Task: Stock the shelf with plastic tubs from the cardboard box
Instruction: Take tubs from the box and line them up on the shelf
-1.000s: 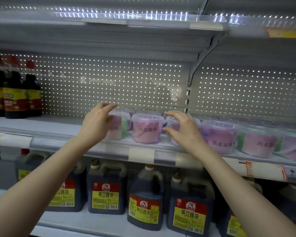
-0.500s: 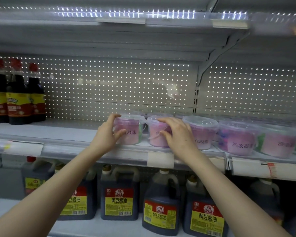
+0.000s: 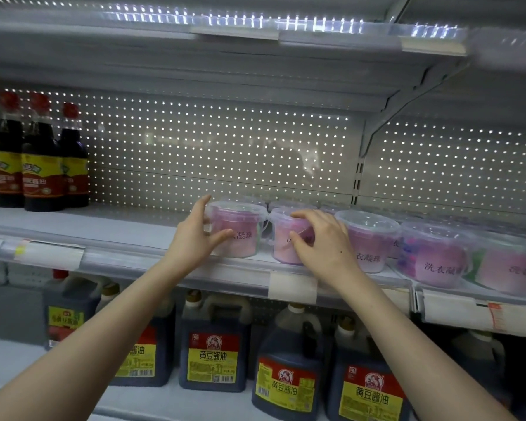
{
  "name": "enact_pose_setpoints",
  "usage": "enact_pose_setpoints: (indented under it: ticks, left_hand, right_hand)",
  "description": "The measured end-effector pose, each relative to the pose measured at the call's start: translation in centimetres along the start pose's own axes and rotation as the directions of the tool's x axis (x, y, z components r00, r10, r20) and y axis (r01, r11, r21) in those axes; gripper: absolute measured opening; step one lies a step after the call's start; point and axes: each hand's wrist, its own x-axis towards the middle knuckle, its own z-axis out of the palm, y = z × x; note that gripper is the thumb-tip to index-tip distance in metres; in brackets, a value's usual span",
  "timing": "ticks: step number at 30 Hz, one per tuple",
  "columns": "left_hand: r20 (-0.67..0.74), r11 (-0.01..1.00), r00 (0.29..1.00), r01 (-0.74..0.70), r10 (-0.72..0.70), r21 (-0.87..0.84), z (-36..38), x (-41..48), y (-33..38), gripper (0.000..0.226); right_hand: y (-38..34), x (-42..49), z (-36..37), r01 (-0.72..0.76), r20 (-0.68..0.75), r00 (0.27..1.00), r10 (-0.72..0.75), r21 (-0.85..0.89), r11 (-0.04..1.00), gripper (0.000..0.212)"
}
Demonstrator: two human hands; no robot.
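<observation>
Several clear plastic tubs with pink contents stand in a row on the grey shelf (image 3: pixel 110 229). My left hand (image 3: pixel 195 238) grips the leftmost tub (image 3: pixel 243 232), thumb on its front and fingers at its left side. My right hand (image 3: pixel 319 238) holds the second tub (image 3: pixel 281 238), fingers curled over its lid and front. More tubs continue to the right: a third tub (image 3: pixel 369 241) and a fourth tub (image 3: pixel 434 256). A second row of tubs shows dimly behind. The cardboard box is out of view.
Dark soy sauce bottles (image 3: pixel 40 159) with red caps stand at the shelf's left end. Large soy sauce jugs (image 3: pixel 214 344) fill the shelf below. A perforated back panel (image 3: pixel 225 147) and an upper shelf (image 3: pixel 255 28) bound the space. Bare shelf lies between bottles and tubs.
The view has shifted, so the tubs sit further right in frame. My left hand has gone from touching the leftmost tub to gripping it, and my right hand has moved one tub to the left.
</observation>
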Motion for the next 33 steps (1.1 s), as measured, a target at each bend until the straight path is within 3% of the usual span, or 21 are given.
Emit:
enact_pose_setpoints:
  ticks: [3, 8, 14, 20, 23, 26, 33]
  left_hand:
    - [0.013, 0.997, 0.999, 0.053, -0.052, -0.047, -0.9, 0.2, -0.6, 0.078]
    - [0.003, 0.998, 0.999, 0.046, -0.047, 0.037, -2.5, 1.2, -2.3, 0.056]
    - [0.085, 0.988, 0.984, 0.156, -0.154, -0.018, -2.8, 5.6, -4.3, 0.044]
    - [0.252, 0.943, 0.933, 0.299, -0.257, -0.146, -0.9, 9.4, -4.6, 0.025]
    - [0.365, 0.838, 0.859, 0.468, -0.358, -0.281, 0.0, 11.2, -4.7, 0.034]
    - [0.478, 0.765, 0.806, 0.539, -0.349, -0.351, 1.0, 12.6, -5.0, 0.045]
    - [0.445, 0.794, 0.852, 0.463, -0.276, -0.393, 2.1, 13.4, -5.5, 0.049]
  right_hand:
    - [-0.6, 0.7, 0.3, 0.045, -0.028, 0.999, -0.045, 0.013, 0.999, 0.034]
    - [-1.5, 2.2, 1.2, 0.049, -0.074, 0.996, -0.048, 0.004, 0.999, 0.03]
    - [-3.8, 3.5, 2.1, 0.058, 0.029, 0.998, -0.053, -0.206, 0.977, 0.036]
    - [-6.0, 3.9, 3.4, 0.091, 0.158, 0.986, -0.052, -0.25, 0.964, 0.057]
    - [-6.4, 3.7, 4.0, 0.096, 0.148, 0.987, -0.056, -0.28, 0.955, 0.056]
    - [-6.5, 3.6, 4.0, 0.084, 0.131, 0.99, -0.048, -0.285, 0.955, 0.054]
    - [-6.4, 3.5, 4.1, 0.09, 0.101, 0.993, -0.063, -0.295, 0.951, 0.052]
